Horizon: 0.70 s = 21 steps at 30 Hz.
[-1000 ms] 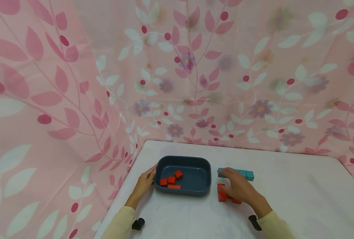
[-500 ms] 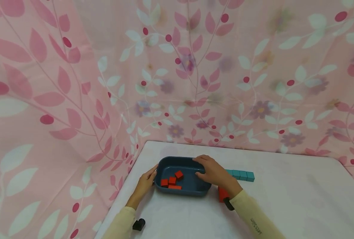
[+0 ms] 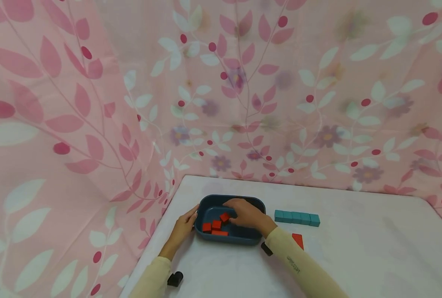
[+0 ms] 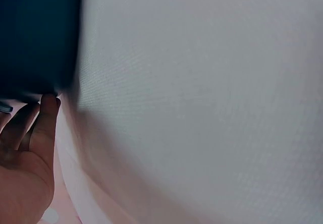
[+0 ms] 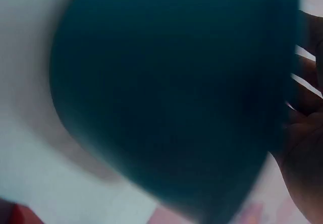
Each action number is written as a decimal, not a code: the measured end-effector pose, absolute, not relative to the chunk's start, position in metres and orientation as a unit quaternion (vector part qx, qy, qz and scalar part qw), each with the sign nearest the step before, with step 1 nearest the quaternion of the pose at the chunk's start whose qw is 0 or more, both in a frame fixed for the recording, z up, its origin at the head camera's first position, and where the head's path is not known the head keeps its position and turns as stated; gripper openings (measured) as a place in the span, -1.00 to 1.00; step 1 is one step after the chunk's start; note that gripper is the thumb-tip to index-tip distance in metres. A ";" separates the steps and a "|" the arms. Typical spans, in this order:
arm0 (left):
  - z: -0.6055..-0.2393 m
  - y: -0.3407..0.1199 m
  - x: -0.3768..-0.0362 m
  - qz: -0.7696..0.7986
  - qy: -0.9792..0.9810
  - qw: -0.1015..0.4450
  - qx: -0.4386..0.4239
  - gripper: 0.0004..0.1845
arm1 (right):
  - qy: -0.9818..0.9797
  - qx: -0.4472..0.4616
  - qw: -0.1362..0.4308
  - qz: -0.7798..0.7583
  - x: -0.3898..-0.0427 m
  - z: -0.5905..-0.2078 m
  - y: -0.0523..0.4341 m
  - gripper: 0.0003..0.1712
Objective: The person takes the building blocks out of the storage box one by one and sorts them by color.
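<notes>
The right hand (image 3: 245, 215) reaches into the dark blue tray (image 3: 256, 237), its fingers curled down over the red blocks (image 3: 214, 225) lying on the tray floor; whether its grip closes on a block cannot be told, since the head view hides the fingertips and the right wrist view is a blur of tray wall. The left hand (image 3: 183, 225) rests against the tray's left rim with straight fingers, its grip released; the left wrist view shows those fingers (image 4: 44, 128) touching the dark wall. To the right of the right hand a row of teal blocks (image 3: 297, 217) lies on the white desk (image 3: 373, 248), and one red block (image 3: 298, 240) sits just beside the right forearm. Pink cloth printed with leaves and flowers (image 3: 243, 103) hangs close behind and to the left of the desk.
</notes>
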<state>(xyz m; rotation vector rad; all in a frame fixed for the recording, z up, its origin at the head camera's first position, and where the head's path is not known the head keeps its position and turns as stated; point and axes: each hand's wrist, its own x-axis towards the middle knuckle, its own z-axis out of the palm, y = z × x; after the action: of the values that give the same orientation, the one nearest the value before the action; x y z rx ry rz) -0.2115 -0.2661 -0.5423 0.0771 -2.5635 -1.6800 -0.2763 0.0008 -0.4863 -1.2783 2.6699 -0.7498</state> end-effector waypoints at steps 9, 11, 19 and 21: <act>-0.541 -0.264 -0.210 -0.545 -0.837 0.036 0.027 -0.55 | 0.874 -0.425 0.062 -0.228 -0.280 -0.500 -0.011 -0.40; -0.536 -0.262 -0.207 -0.547 -0.836 0.033 0.024 -0.54 | 0.875 -0.426 0.063 -0.223 -0.280 -0.500 -0.014 -0.40; -0.509 -0.255 -0.195 -0.553 -0.833 0.021 0.009 -0.54 | 0.872 -0.433 0.062 -0.218 -0.286 -0.506 -0.023 -0.44; -0.518 -0.257 -0.201 -0.554 -0.832 0.025 0.012 -0.54 | 0.875 -0.430 0.064 -0.214 -0.287 -0.509 -0.023 -0.45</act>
<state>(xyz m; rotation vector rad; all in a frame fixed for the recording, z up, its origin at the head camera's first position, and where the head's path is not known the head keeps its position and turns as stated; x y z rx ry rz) -0.2006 -0.2575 -0.5184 0.0383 -2.5735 -1.7125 -0.2871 -0.0233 -0.5086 -1.2982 2.6417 -0.6459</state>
